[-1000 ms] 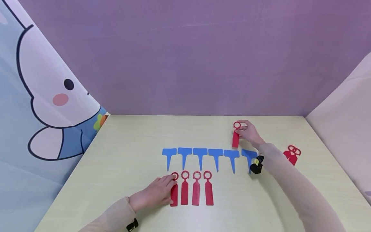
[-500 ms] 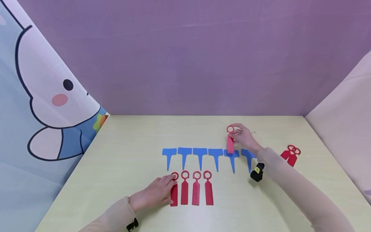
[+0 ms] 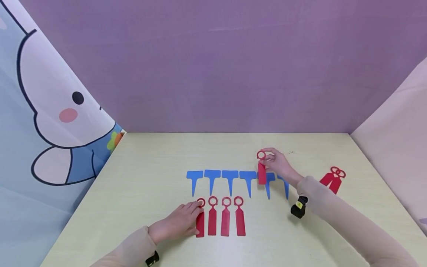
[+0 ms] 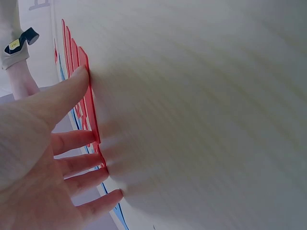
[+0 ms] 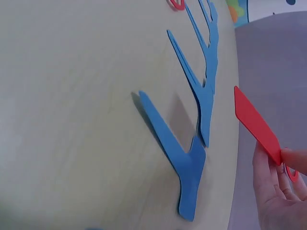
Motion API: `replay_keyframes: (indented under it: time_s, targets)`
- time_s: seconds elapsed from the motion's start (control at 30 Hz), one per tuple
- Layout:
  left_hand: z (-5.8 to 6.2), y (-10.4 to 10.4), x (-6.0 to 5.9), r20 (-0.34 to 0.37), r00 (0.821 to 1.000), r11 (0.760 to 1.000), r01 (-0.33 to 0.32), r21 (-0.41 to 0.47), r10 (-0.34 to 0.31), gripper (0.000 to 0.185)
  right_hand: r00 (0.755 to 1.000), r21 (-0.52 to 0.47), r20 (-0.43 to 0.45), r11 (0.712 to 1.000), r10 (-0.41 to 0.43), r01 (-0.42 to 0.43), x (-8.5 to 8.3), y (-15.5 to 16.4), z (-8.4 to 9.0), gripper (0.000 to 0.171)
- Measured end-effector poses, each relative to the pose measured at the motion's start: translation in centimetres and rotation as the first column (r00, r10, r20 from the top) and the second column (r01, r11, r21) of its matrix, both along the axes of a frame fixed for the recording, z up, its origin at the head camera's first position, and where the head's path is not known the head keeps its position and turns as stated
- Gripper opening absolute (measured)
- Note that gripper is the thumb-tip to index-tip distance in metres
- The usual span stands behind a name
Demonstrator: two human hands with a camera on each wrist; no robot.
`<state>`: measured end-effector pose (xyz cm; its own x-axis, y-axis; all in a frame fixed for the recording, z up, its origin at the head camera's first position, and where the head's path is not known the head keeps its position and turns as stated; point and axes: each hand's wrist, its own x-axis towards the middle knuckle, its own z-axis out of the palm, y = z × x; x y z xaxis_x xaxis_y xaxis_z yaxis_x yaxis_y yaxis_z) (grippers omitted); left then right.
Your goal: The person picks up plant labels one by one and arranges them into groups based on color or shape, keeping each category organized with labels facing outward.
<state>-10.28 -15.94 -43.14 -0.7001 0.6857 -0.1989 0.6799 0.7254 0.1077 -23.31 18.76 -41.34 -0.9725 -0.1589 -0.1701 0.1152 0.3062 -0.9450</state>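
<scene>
Blue T-shaped tags (image 3: 230,181) are lying in a row across the middle of the pale wooden table (image 3: 150,178), and the right hand (image 3: 280,165) is hovering right over the row's right end, pinching a red ring tag (image 3: 261,171) near its ring so it is hanging upright above the blue ones, off the surface. Nearer the person, four red tags (image 3: 221,218) are lying side by side; the left hand (image 3: 178,222) is resting flat, fingers straight, against the leftmost of them. Two more spare red tags (image 3: 333,178) are lying crossed, well apart to the right. Since a second ago, the held tag has come down and leftward from behind the row, while the left hand has stayed put. Purple walls are closing in behind, and a cartoon curtain (image 3: 50,122) is hanging on the left.
</scene>
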Motion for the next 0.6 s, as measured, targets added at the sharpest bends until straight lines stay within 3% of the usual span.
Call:
replay_keyframes:
  time_s: [0.6]
  targets:
    - [0.0, 0.1, 0.0, -0.026, 1.0, 1.0, 0.016, -0.009, -0.016, 0.063, 0.999, -0.057, 0.025, 0.998, 0.024, -0.023, 3.0, -1.1, 0.5, 0.046]
